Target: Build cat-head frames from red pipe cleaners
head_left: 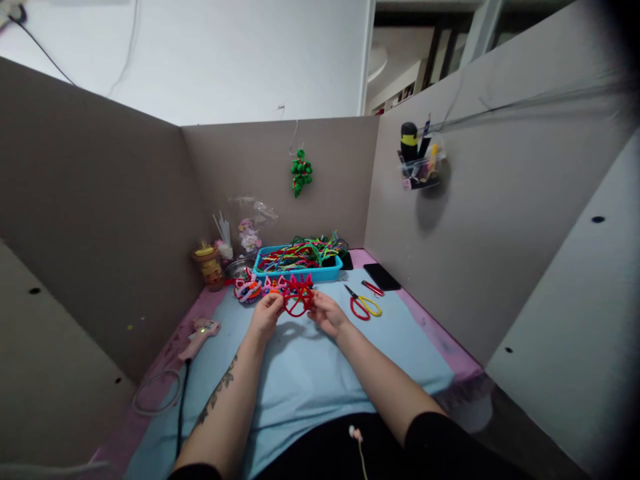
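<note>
Between my two hands, above the blue cloth, is a red openwork piece (pixel 299 307) that looks bent from fuzzy craft stems. My left hand (pixel 267 312) pinches its left edge. On the opposite edge, my right hand (pixel 326 312) grips it with thumb and fingers. Just behind it lie colourful fuzzy figures, one pink and orange (pixel 249 288) and another partly covered by the red piece. A blue tray (pixel 300 274) heaped with many-coloured craft stems (pixel 305 253) stands farther back.
Scissors (pixel 363 303) with red and yellow handles, a small red tool (pixel 373 288) and a black phone (pixel 381 276) lie at right. A pink glue gun (pixel 201 335) with its cord rests at left. A jar (pixel 209 268) stands back left; partition walls surround the table.
</note>
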Tool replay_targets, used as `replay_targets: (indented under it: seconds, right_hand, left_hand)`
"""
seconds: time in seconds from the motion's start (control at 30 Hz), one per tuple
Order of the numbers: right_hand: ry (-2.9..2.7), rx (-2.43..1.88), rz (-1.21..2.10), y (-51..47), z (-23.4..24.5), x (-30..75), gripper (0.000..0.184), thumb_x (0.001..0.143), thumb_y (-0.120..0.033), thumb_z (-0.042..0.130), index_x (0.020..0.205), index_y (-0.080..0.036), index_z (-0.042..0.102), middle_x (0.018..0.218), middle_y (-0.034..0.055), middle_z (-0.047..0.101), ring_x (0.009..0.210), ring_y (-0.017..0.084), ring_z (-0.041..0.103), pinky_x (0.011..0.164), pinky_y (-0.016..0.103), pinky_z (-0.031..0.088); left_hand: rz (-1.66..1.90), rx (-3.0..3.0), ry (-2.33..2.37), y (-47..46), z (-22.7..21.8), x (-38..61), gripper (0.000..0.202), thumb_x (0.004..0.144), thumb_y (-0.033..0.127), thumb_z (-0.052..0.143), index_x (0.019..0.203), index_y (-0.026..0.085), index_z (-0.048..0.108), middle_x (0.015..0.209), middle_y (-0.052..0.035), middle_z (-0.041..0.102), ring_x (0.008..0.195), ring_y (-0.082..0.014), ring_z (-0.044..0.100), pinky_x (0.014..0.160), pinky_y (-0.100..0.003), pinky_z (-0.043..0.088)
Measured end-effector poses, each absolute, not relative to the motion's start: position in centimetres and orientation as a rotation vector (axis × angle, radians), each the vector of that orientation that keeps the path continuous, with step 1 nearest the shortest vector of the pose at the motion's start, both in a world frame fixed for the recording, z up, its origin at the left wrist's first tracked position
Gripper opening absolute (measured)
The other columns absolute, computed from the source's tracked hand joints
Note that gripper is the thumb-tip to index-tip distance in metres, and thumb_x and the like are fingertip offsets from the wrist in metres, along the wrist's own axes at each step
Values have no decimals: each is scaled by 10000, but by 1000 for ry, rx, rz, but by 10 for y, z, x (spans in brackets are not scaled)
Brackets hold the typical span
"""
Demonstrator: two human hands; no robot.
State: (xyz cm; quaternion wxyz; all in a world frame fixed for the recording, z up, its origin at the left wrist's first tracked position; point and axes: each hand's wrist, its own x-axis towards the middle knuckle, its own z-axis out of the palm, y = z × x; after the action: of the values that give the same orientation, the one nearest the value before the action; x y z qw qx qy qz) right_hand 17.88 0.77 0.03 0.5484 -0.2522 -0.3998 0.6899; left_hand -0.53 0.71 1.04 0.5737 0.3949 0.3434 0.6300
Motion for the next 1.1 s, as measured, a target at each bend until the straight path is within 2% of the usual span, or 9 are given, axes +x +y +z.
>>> replay_targets:
  seconds: [0.27,0.43,0.53,0.63,0.9,1.1]
  right_hand:
    - [-1065,-564,1686,2,-4,169,319,617,-323,789,886,-209,660,874,26,694,775,137,628,582,209,427]
    - [-1095,-568,1620,-1,-2,161,321,512,-225,823,802,-199,686,738,0,680,657,122,588,547,204,396]
    - [-1070,-575,1571,-1,0,158,242,514,-242,819,705,-193,679,665,-11,663,564,94,517,528,210,377]
    - [-1026,-581,1551,0,0,159,258,503,-274,828,682,-196,660,665,-11,666,527,85,482,522,220,372]
    - [-932,-547,1588,0,2,166,363,477,-345,855,683,-209,590,655,-19,647,581,107,549,562,235,418]
    - [-930,-530,1607,0,2,167,365,479,-330,863,689,-213,588,656,-10,651,578,118,552,547,243,428]
  left_hand:
    - [1557,925,745,9,13,-4,377,484,364,850,667,173,582,661,35,608,660,-102,569,692,-231,452]
    - [1550,921,720,6,13,-1,376,512,372,840,661,176,555,676,38,607,683,-98,579,720,-230,456]
    - [1503,926,710,4,13,-1,379,526,371,837,663,175,543,690,23,623,702,-116,601,720,-246,465]
    - [1453,934,702,2,14,0,369,550,369,829,684,177,544,707,11,634,706,-131,615,711,-262,474]
    - [1380,968,698,-5,18,-1,356,553,345,836,679,163,557,717,-19,661,744,-150,637,756,-285,490]
    - [1406,962,728,-6,20,-2,361,518,338,848,645,160,561,680,1,639,704,-137,628,670,-243,487]
